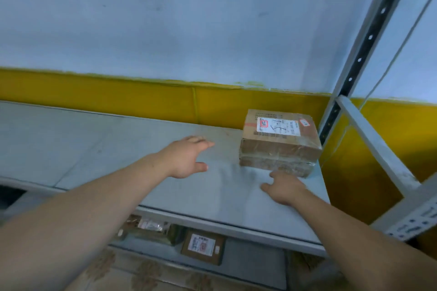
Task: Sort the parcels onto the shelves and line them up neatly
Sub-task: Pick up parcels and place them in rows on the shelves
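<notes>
A brown, tape-wrapped cardboard parcel (280,142) with a white label is sitting at the right rear corner of the grey metal shelf (106,149), just beside the perforated grey upright post (361,54). Left of the parcel and apart from it, the left hand (186,160) is reaching over the shelf, fingers straight, holding nothing. Just in front of the parcel, the right hand (283,188) is lying open, holding nothing, its fingertips (273,174) at the parcel's lower front edge; whether they are touching it cannot be told.
</notes>
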`<state>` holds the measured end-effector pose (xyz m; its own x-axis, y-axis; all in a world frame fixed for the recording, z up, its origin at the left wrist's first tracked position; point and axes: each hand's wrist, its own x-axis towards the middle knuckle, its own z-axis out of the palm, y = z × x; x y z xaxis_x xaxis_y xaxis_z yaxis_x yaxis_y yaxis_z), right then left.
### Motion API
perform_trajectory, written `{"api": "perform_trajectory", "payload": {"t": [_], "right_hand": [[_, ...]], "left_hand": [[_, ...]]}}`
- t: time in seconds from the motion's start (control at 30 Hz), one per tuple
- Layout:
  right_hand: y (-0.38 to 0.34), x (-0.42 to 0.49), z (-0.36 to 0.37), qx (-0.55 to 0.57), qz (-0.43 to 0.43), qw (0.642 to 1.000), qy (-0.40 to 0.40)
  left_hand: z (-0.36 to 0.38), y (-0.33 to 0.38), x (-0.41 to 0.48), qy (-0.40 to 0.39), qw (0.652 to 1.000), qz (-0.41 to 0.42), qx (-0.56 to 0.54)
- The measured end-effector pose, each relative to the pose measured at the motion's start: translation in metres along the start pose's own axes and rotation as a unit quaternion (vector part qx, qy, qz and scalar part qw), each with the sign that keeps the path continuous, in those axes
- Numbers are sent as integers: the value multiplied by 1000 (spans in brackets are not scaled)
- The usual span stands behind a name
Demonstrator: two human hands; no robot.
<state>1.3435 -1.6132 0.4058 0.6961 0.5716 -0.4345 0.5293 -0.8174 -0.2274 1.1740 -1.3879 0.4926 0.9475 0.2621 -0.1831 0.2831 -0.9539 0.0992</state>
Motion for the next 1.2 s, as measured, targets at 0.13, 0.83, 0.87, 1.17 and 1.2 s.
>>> {"api": "perform_trajectory", "payload": {"t": [0.13, 0.83, 0.87, 1.17, 1.2], "right_hand": [[-104, -13, -28, -34, -97, 994, 33], [-712, -156, 98, -170, -468, 866, 39], [-732, -157, 107, -175, -479, 859, 33], [-927, -122, 164, -183, -546, 818, 7], [-948, -118, 169, -184, -547, 817, -2]], "left_hand": [[-12, -51, -61, 17, 998, -53, 7], [41, -376, -529, 103, 874, -431, -199], [47, -387, -539, 104, 868, -441, -202], [68, -531, -586, 104, 813, -527, -227], [69, -547, -589, 103, 805, -536, -233]]}}
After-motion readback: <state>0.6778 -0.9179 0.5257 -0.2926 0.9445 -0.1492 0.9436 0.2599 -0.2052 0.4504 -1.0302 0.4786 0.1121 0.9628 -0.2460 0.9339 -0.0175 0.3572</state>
